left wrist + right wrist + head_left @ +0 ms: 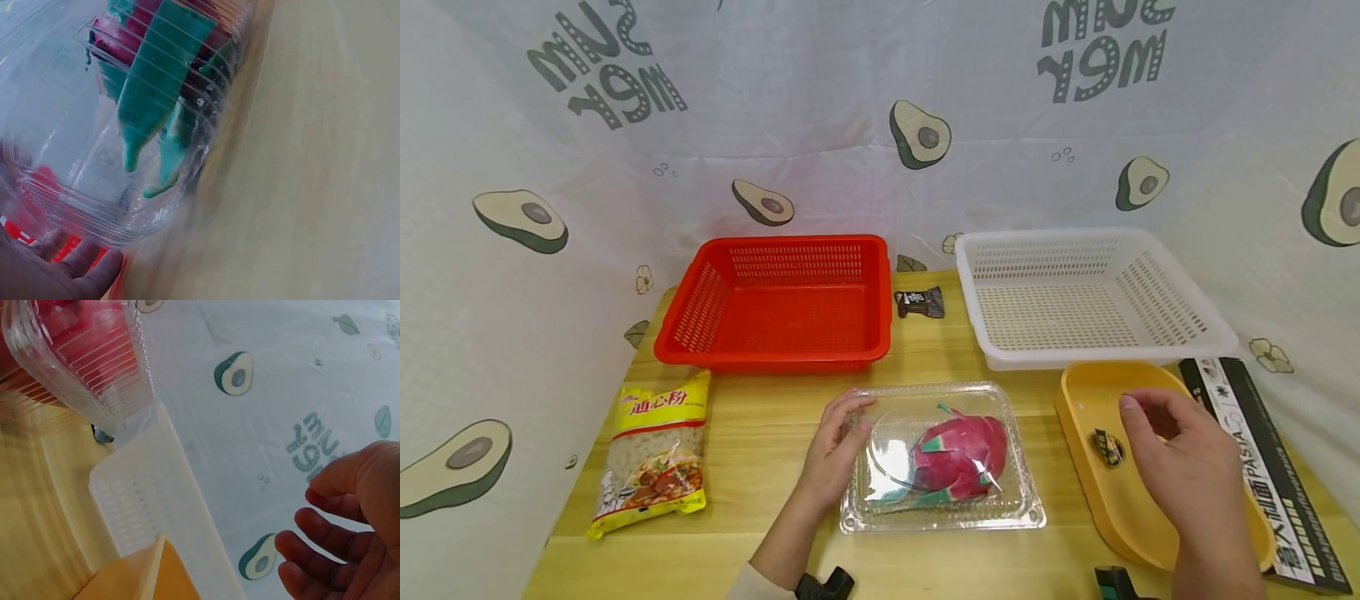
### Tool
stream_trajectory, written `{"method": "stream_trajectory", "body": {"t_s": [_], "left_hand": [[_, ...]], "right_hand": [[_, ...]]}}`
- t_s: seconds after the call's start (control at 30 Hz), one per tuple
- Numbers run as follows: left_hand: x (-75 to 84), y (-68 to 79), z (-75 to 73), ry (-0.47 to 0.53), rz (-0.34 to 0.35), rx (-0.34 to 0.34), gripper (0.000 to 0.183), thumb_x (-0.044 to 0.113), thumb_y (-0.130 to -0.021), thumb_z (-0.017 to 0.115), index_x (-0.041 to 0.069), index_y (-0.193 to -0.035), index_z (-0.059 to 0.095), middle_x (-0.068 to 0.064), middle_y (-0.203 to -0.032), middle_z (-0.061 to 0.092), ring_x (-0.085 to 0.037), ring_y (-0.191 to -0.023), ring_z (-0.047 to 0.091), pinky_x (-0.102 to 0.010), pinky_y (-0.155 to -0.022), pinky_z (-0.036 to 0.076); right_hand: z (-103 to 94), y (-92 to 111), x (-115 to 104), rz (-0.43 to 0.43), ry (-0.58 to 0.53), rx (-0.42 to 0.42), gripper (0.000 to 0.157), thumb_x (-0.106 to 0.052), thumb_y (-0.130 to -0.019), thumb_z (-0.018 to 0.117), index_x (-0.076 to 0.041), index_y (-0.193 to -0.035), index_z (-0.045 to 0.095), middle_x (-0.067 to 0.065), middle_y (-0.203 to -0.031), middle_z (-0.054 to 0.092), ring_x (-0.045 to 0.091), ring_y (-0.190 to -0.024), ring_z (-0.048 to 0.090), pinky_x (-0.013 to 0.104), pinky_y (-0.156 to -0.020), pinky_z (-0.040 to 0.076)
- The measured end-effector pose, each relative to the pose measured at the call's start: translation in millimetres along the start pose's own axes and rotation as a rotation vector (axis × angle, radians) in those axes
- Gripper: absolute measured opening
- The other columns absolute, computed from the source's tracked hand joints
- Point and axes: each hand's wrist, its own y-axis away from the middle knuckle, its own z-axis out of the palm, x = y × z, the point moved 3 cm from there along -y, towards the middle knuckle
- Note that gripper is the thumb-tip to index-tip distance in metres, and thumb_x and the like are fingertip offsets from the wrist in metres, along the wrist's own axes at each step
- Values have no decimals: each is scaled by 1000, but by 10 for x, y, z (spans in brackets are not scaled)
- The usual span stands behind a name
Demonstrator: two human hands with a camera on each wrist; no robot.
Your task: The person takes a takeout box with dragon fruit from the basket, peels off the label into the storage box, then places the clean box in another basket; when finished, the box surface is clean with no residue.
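A clear plastic clamshell box (940, 523) lies closed at the table's middle, with a pink dragon fruit (958, 458) with green-tipped scales inside. My left hand (835, 454) rests against the box's left side, and its fingers look fairly straight in the left wrist view. Over the yellow tray (1123, 508) hovers my right hand (1195, 471). Its fingers (325, 531) are loosely bent, with nothing visible between them in the right wrist view. Inside that tray is a small wrapped piece (1107, 448), dark and gold, just left of the right hand.
A red basket (797, 365) stands at the back left and a white basket (1105, 357) at the back right. Between them lies a dark wrapped snack (920, 302). A pasta bag (655, 450) lies at left. Beside the yellow tray is a black-and-white pasta box (1262, 467).
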Motion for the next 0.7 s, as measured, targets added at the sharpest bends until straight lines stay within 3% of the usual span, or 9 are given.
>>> {"method": "stream_trajectory", "body": {"t_s": [0.2,0.27,0.33,0.43,0.53,0.57,0.7], "left_hand": [[15,4,-10,-8,-31,-12,41,17,-103,54,19,-144,55,-18,-163,31,-40,-155,23,-70,-122,17],[28,4,-15,-14,-44,-3,45,18,-103,55,21,-148,52,-17,-164,31,-42,-155,23,-68,-122,18],[47,11,-24,-26,-65,13,50,21,-103,57,24,-151,47,-14,-164,31,-45,-153,27,-66,-121,22],[76,43,-41,-63,-112,42,60,29,-101,61,24,-156,37,-14,-158,36,-45,-142,42,-61,-115,39],[92,104,-70,-128,-215,83,73,41,-97,67,20,-158,31,-14,-137,47,-31,-117,57,-45,-93,54],[94,127,-80,-147,-253,87,77,44,-95,69,18,-157,32,-13,-128,50,-26,-107,57,-39,-85,53],[114,224,-104,-138,-370,57,73,46,-88,75,7,-142,45,-9,-102,55,-19,-86,52,-31,-72,46]], "right_hand": [[-59,-94,-113,-220,15,-46,33,-31,-100,65,-4,-118,69,18,-114,68,-25,-85,35,5,-69,35],[-110,-182,-167,-262,38,-97,35,-31,-101,64,-3,-121,67,21,-118,66,-12,-94,51,15,-79,47],[-160,-327,-184,-281,71,-152,39,-34,-102,62,-3,-125,64,22,-122,63,12,-106,61,26,-83,54],[-209,-617,-133,-284,126,-249,48,-39,-103,58,-3,-135,58,28,-132,56,52,-118,52,62,-88,52],[-215,-966,43,-320,192,-337,56,-43,-103,57,-3,-142,53,34,-143,47,59,-121,46,71,-91,48],[-206,-1065,104,-326,219,-377,59,-44,-103,56,-3,-145,50,36,-148,42,62,-123,42,80,-90,39],[-142,-1373,378,-359,296,-575,71,-48,-102,56,-4,-154,38,43,-153,29,70,-124,38,82,-89,36]]}}
